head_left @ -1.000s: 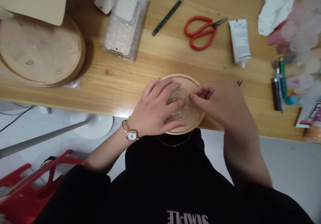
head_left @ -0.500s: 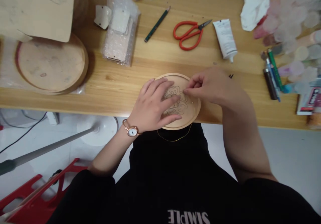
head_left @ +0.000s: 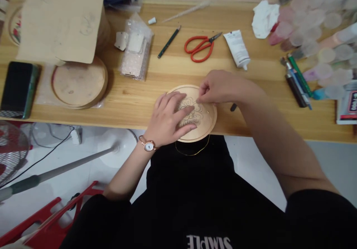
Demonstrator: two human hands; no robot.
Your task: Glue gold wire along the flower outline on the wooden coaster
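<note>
Hands: two, one left hand and one right hand. Round wooden pieces: three in view, namely one flower-drawn disc, one stained disc and one painted disc (partly covered, but counted). Cutting tools: one pair of red-handled scissors. Pencils lying alone: one dark pencil. White tubes: one white tube. Small caps: one white cap. Phones: one phone. Wristwatches: one wristwatch. Grouped writing tools: at least three pens. Clear-lidded jars: numerous, overlapping, exact total not determinable.
</note>
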